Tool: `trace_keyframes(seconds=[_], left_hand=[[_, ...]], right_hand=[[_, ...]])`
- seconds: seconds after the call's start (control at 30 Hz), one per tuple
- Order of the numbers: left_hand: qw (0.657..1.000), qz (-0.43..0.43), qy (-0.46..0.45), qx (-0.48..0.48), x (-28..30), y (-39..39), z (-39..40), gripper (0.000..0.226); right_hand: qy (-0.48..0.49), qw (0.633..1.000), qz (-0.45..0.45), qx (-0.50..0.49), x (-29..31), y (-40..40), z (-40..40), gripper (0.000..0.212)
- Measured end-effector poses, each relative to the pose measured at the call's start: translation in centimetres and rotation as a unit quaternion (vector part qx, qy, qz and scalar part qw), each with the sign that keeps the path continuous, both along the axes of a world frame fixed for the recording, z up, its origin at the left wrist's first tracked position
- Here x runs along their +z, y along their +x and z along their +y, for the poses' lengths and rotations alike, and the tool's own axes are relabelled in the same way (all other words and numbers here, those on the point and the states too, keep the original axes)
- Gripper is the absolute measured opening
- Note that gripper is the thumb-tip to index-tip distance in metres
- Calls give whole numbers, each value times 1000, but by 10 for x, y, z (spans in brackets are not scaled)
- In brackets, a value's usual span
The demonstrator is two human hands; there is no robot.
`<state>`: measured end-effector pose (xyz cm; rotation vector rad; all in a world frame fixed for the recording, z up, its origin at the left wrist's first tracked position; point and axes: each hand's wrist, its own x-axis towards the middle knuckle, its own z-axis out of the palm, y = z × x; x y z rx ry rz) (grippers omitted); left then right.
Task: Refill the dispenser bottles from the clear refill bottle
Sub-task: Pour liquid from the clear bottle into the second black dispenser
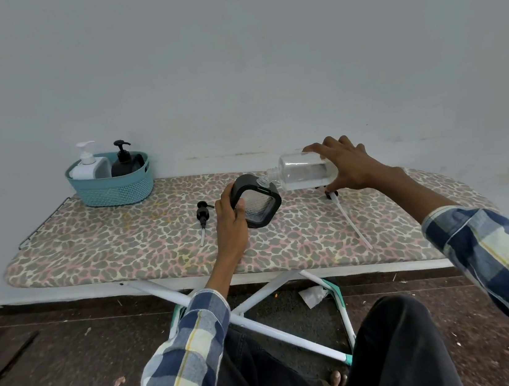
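The clear refill bottle (pixel 307 171) is held tipped by the right hand (pixel 345 164), its grip wrapped round the body, above the worktop; smooth, light plastic is judged slippery. The black-framed dispenser bottle (pixel 256 204) is steadied by the left hand (pixel 230 218), curled around its frame.

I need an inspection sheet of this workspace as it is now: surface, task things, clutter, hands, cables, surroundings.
Surface: ironing board with leopard-print cover, on crossed white legs.
Job's things: clear plastic refill bottle, tipped on its side, neck at the opening of the black-framed square dispenser bottle, which is tilted. Black pump head with tube lies left of it; a second pump with long white tube lies on the right.
Clutter: teal plastic basket holding a white pump bottle and a black pump bottle.
Hands: left hand grips the dispenser; right hand holds the refill bottle.
Cables: nothing seen.
Surroundings: pale wall, dark floor, crumpled white scrap beneath.
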<state>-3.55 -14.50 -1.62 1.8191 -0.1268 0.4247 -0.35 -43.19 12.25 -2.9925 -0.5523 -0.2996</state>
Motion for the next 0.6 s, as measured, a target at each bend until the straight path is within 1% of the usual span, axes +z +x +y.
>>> trace_keyframes(seconds=[0.6], left_hand=[[1000, -6, -6, -1, 0, -1, 0, 53]], right_hand=[[-12, 1000, -10, -4, 4, 0, 2, 104]])
